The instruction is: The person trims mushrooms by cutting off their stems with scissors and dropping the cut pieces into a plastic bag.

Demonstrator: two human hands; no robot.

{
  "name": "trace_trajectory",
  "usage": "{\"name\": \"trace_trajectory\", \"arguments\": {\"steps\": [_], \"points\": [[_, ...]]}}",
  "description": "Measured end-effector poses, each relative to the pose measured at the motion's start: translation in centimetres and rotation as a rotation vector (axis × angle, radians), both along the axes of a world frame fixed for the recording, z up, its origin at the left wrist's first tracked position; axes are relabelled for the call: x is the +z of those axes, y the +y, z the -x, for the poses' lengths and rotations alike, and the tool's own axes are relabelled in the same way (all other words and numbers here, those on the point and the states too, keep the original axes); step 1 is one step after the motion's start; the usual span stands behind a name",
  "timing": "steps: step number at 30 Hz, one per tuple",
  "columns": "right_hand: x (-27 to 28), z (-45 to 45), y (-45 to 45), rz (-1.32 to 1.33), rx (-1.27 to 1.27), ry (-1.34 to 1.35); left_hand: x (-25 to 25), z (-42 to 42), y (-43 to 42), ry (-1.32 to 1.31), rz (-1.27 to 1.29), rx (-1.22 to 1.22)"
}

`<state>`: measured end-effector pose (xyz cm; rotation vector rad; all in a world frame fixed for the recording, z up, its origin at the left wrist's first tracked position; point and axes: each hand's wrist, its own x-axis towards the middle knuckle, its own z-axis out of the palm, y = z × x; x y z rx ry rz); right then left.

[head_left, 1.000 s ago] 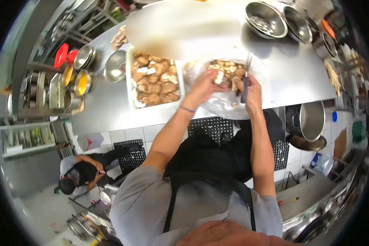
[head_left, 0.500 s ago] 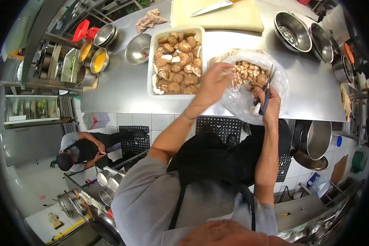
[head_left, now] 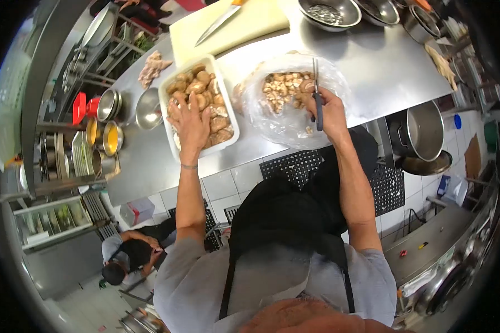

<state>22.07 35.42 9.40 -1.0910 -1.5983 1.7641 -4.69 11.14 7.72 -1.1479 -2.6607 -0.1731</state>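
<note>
My left hand (head_left: pixel 191 126) lies with spread fingers over the brown mushrooms (head_left: pixel 219 123) in a white plastic tray (head_left: pixel 232 105), touching the ones on its left side. Scissors (head_left: pixel 318 100) are gripped in my right hand (head_left: pixel 332 114), blades pointing away from me. That hand is above the near right part of a clear plastic bag (head_left: pixel 258 119). Small cut mushroom pieces (head_left: pixel 280 89) lie in the bag. A brown mushroom shows beside the blades, by my right fingertips; whether they hold it I cannot tell.
A knife (head_left: pixel 219 25) lies on a yellowish cutting board (head_left: pixel 261 25) at the back. Metal bowls (head_left: pixel 329 22) stand back right, and a small bowl (head_left: pixel 148 109) left of the tray. A crumpled cloth (head_left: pixel 153 67) is nearby. Another person (head_left: pixel 133 252) sits at lower left.
My left hand has moved left from beside the bag onto the mushrooms in the tray. The right hand still holds the scissors over the bag. The camera view has turned and shifted.
</note>
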Motion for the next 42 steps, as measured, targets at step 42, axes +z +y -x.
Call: {"name": "trace_trajectory", "arguments": {"steps": [42], "points": [[2.2, -3.0, 3.3, 0.115, 0.132, 0.637, -0.8, -19.3, 15.5, -0.35, -0.125, -0.941]]}}
